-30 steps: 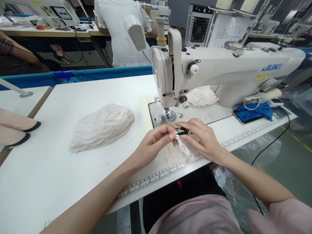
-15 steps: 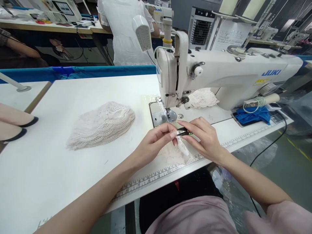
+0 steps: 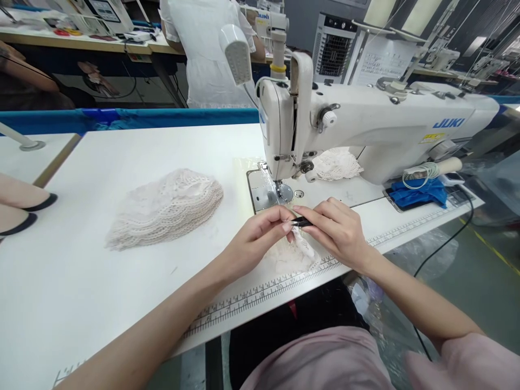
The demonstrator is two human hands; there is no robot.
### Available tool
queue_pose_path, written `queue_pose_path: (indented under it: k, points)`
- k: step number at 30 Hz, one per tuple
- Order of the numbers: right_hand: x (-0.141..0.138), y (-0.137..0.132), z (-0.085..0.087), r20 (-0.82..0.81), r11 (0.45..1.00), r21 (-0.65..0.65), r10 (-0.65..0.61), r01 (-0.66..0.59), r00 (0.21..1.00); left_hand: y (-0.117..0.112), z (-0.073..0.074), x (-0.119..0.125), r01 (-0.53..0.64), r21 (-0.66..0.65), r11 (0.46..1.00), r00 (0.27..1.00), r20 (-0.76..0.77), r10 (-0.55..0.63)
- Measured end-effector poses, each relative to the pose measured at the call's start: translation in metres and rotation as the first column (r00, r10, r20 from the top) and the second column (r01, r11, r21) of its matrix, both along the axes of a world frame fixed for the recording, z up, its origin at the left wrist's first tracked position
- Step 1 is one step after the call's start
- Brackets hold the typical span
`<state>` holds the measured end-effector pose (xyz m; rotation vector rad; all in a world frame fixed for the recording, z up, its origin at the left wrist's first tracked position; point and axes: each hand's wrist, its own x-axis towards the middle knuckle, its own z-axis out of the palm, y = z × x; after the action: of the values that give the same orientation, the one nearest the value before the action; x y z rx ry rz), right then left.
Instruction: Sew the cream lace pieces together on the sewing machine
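Note:
My left hand pinches the edge of a white lace piece in front of the sewing machine. Between the thumb and fingers of my right hand is a pair of black thread snips, closed, with their tips at the lace by my left fingertips. The rest of the lace hangs down onto the table's front edge. Just behind my hands are the presser foot and the round needle plate. A stack of lace pieces lies to the left on the white tabletop.
More lace lies under the machine arm. At the right, a blue cloth sits beside a coil of pale cord. A printed ruler runs along the front edge. A person in white is beyond the blue trough.
The snips' blades have closed at the lace between my fingers. Both hands keep nearly the same place, and the whole view has shifted slightly.

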<state>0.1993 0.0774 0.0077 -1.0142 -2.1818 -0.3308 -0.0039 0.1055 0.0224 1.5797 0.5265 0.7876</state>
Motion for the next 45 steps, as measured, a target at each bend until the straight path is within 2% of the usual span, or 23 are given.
queue_pose_path:
  k: [12,14,16,19,21,23,29,36,40,41,42,45]
  points:
    - [0.000,0.001,-0.001,-0.036,0.999,-0.039,0.025,-0.026,0.999,0.000,0.000,0.000,-0.004,-0.010,1.000,1.000,0.011,0.004]
    - [-0.001,0.001,0.000,-0.096,0.996,-0.077,0.038,-0.045,0.995,0.001,0.000,0.000,-0.001,-0.007,1.000,1.000,0.005,0.001]
    - [-0.002,0.000,0.003,-0.228,0.983,-0.164,0.042,-0.081,0.973,0.001,0.000,-0.001,-0.001,-0.001,1.000,1.000,-0.002,0.001]
    - [-0.006,-0.002,0.009,-0.500,0.923,-0.325,0.018,-0.207,0.866,0.002,-0.001,-0.001,-0.013,-0.003,1.000,1.000,-0.008,0.013]
    - [-0.010,-0.003,0.011,-0.632,0.875,-0.375,0.001,-0.307,0.775,0.002,-0.001,-0.001,-0.019,-0.008,1.000,1.000,-0.006,0.019]
    - [-0.014,-0.003,0.011,-0.701,0.841,-0.384,0.002,-0.380,0.713,0.003,-0.002,-0.001,-0.020,-0.010,1.000,1.000,-0.004,0.020]
    - [-0.019,0.002,0.007,-0.802,0.785,-0.361,0.015,-0.503,0.597,0.003,-0.001,-0.001,0.011,-0.043,0.999,1.000,0.012,-0.011]
    - [-0.016,0.005,0.009,-0.781,0.674,-0.516,-0.116,-0.529,0.614,0.003,-0.001,-0.001,0.030,-0.055,0.998,0.999,0.045,-0.028]
    - [-0.012,0.003,0.011,-0.787,0.543,-0.556,-0.100,-0.629,0.608,0.005,-0.003,-0.003,0.006,-0.053,0.999,0.999,0.052,-0.003]
    - [-0.011,0.003,0.011,-0.788,0.537,-0.559,-0.106,-0.632,0.606,0.005,-0.004,-0.003,0.005,-0.055,0.998,0.999,0.051,-0.002]
    - [-0.009,0.003,0.011,-0.784,0.558,-0.560,-0.119,-0.613,0.609,0.006,-0.004,-0.004,0.006,-0.057,0.998,0.999,0.047,-0.004]
    - [-0.007,0.004,0.010,-0.758,0.677,-0.535,-0.120,-0.505,0.641,0.006,-0.004,-0.004,0.020,-0.076,0.997,0.999,0.044,-0.016]
